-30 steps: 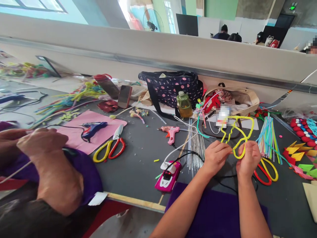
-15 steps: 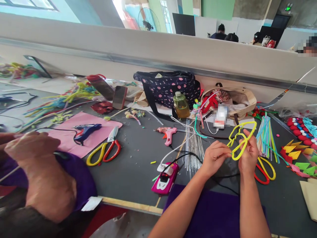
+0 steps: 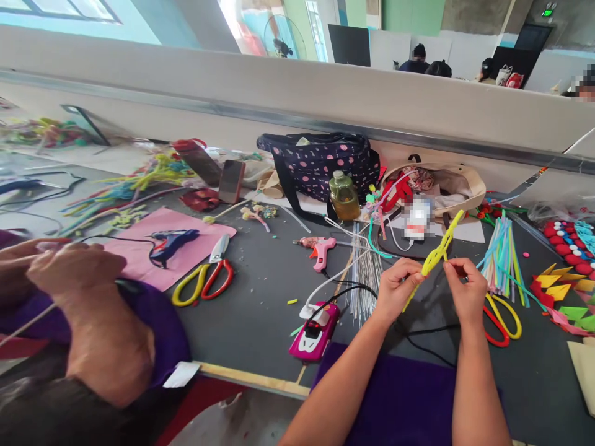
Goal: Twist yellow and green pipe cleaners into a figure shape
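Two hands on one piece. Yellow fuzzy wire [image 3: 439, 248] now shows nearly edge-on, as narrow bundle; half second ago its loops looked open. Piece is raised above grey table [image 3: 251, 334], between hands. Left hand [image 3: 400, 288] pinches it with thumb and fingers. Right hand [image 3: 466, 291] has left big loop; thumb and index finger narrow, closed on short side strand. My judgement: piece turned for shaping, handling continues.
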Demonstrator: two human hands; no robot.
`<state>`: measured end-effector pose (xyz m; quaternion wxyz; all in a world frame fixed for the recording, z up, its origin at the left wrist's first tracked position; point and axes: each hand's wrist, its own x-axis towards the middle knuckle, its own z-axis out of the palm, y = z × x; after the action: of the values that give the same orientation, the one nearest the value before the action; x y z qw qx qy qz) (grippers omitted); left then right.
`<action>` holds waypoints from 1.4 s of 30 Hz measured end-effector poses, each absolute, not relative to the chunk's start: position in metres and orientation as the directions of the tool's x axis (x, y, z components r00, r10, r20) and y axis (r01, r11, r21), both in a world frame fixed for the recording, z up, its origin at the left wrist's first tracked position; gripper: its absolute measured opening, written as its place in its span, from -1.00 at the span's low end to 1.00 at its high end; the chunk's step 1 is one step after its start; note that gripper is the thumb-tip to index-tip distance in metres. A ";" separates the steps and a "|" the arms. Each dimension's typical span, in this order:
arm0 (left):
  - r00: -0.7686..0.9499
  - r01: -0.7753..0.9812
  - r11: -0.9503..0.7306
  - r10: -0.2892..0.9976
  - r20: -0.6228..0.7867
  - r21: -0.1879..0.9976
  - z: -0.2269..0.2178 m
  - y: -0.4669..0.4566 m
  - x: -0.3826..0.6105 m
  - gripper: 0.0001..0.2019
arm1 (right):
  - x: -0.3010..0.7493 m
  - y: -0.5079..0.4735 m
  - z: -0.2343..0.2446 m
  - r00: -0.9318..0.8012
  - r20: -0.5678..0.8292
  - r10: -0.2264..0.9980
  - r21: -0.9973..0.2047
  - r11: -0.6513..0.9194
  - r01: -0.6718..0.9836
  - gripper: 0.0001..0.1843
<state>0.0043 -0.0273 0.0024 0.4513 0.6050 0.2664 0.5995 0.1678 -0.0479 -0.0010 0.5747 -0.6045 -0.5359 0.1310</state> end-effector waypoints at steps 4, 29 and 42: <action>0.090 -0.256 -0.427 0.883 0.462 0.867 0.003 -0.027 0.004 -0.84 | 0.172 -0.047 -0.006 0.374 0.455 0.808 -0.785 0.165 0.597 -0.74; 0.315 -0.318 -0.267 0.875 0.367 0.910 0.011 -0.035 0.008 -0.75 | 0.153 -0.058 0.017 0.258 0.817 0.516 -0.506 0.427 0.750 -0.88; 0.380 -0.237 -0.435 0.781 0.495 0.869 0.009 -0.036 0.010 -0.73 | 0.159 -0.060 0.020 0.241 0.776 0.583 -0.488 0.312 0.815 -0.86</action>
<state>0.0097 -0.0359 0.0085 0.4910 0.6701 0.2031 0.5183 0.1585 -0.0604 0.0201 0.5369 -0.5765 -0.6064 -0.1081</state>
